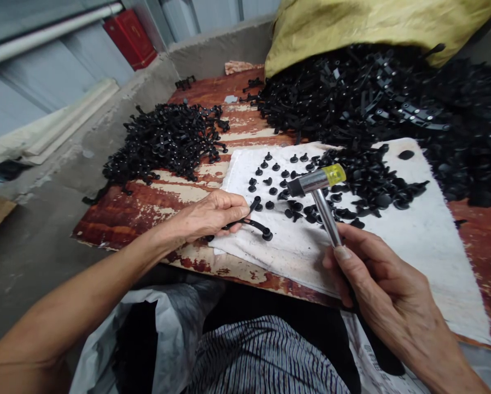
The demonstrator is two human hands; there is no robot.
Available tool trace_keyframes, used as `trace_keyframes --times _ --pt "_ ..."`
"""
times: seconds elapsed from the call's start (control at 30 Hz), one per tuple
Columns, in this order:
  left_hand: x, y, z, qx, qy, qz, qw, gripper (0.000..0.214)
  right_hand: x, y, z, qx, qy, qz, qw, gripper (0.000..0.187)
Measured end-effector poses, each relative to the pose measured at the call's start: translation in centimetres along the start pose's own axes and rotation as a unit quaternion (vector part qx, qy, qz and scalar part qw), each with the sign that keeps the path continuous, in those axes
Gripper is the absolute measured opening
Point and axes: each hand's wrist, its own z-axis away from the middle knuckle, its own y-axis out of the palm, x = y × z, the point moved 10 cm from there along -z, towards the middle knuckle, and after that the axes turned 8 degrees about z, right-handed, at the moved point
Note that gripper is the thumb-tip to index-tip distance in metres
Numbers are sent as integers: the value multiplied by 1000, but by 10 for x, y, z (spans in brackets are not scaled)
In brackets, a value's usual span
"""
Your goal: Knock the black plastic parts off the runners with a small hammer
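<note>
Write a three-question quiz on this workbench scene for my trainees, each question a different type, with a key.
1. Short answer: what does the left hand grip?
2. True or false: the right hand holds scissors.
3. What colour is the sack at the picture's upper right? A) blue B) yellow C) red

Key:
1. At least one curved black part.
2. False: it holds a hammer.
3. B

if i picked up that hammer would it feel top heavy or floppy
The hammer would probably feel top-heavy, since its shiny head looks like metal and is bulkier than the slim shaft. It should stay stiff, as that shaft looks like straight metal.
</note>
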Motion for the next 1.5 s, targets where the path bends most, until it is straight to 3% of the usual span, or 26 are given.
trace_keyframes --times 1.1,1.27,1.4,1.5 --pt "2 -1 0 8 -13 -62 998 30 9 1 -2 2 -41 76 996 32" --pt "1 3 -3 24 -11 -53 998 35 31 4 -2 -5 -140 156 978 38" --pt "3 1 -3 18 -17 -34 999 34 63 6 1 -19 -263 194 945 47" --pt "9 -1 -2 13 -22 -10 1000 30 76 13 0 -17 -317 237 918 51"
